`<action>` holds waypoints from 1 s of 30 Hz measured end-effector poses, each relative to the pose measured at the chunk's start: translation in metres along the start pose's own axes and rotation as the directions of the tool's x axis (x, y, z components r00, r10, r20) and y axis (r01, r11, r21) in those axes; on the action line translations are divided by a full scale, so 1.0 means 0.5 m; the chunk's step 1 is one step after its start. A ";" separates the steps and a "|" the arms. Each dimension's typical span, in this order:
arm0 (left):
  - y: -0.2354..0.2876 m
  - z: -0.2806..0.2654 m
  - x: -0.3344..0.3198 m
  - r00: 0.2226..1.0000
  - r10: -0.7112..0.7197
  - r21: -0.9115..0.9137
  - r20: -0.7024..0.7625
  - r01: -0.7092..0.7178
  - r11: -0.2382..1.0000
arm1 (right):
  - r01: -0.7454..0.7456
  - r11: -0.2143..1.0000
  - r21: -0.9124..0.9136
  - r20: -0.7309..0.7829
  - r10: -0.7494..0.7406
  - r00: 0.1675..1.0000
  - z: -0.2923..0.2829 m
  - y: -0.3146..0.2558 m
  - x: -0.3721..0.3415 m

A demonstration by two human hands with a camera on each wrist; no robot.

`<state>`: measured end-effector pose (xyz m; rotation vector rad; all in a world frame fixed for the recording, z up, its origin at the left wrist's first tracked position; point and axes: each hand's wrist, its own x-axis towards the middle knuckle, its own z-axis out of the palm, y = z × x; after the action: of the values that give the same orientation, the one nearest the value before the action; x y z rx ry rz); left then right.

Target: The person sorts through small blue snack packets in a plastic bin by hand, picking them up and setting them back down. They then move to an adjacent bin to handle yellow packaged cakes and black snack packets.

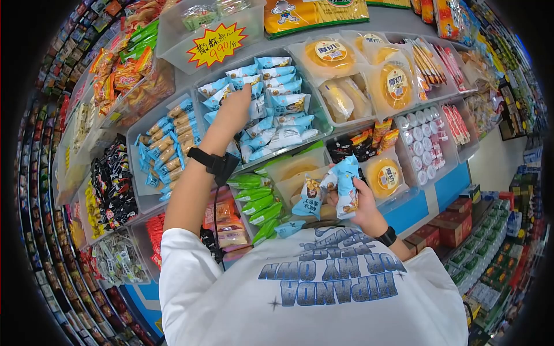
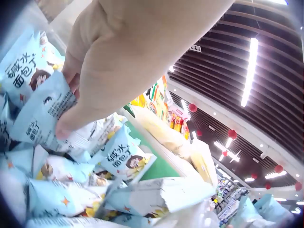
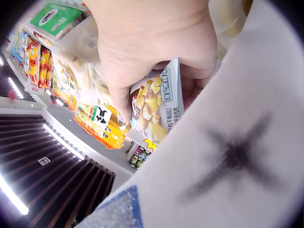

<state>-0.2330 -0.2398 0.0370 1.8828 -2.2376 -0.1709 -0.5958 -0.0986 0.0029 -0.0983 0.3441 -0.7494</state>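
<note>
In the head view my left hand [image 1: 235,109] reaches into a grey bin [image 1: 322,130] of light blue snack packets. The left wrist view shows its thumb and fingers pinching a light blue packet [image 2: 45,111], with more packets of the same kind beneath and around it. Close to my chest, my right hand [image 1: 369,209] grips a light blue packet [image 1: 347,193], and another packet [image 1: 310,199] hangs beside it, printed side showing. In the right wrist view, thumb and fingers wrap a packet [image 3: 152,104] with bread cubes printed on it; the shirt covers part of it.
Left of the bin stands a tray of blue-and-brown wrapped sticks [image 1: 167,144]. Round packaged cakes [image 1: 395,83] lie to the right. Green packets [image 1: 257,202] sit nearer my body. A clear bin with a handwritten price sign [image 1: 216,46] stands behind.
</note>
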 end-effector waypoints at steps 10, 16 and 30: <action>-0.013 0.014 0.020 0.997 -0.078 -0.190 -0.020 0.073 0.979 | -0.011 0.989 -0.150 -0.169 -0.014 0.986 0.017 0.018 0.002; -0.031 -0.047 -0.019 0.964 -0.060 -0.370 -0.259 -0.041 0.928 | 0.011 0.987 -0.162 -0.156 -0.037 0.987 0.016 0.014 -0.014; -0.044 -0.075 -0.084 0.982 -0.139 0.218 -0.124 0.164 0.962 | -0.046 0.986 -0.162 -0.120 0.027 0.992 0.020 0.018 -0.011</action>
<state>-0.1965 -0.2009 0.0647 2.1253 -2.1183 0.1678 -0.5902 -0.0884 0.0120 -0.2036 0.5187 -0.6909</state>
